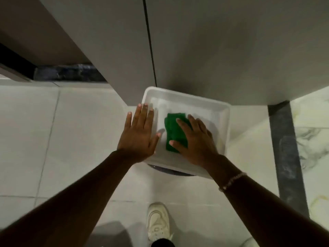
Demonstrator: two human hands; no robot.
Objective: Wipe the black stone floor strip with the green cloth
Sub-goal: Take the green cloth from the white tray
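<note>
The person stood over a white tray that sat raised above the pale tiled floor, its far edge against a grey cabinet. A dark rounded shape showed under the tray's near edge, too hidden to identify.

The green cloth lay folded inside the tray, left of its middle. The right hand rested on it, fingers spread and laid flat, with the index finger and thumb pressing on the cloth and the other fingers reaching past it onto the tray bottom. It pressed down rather than closed around the cloth. A beaded bracelet circled the right wrist.

The left hand was wide open, fingers splayed, palm down over the tray's left rim, with nothing in it. Whether it touched the rim could not be told.

The black strip ran along the floor to the right of the tray, well apart from the cloth, between the plain tiles and marbled ones; pale smudges marked its surface. Another dark patch of stone showed at the left beneath the cabinet.

A white sneaker stood on the tiles below the tray. No writing or brand could be read anywhere, including on the shoe.
</note>
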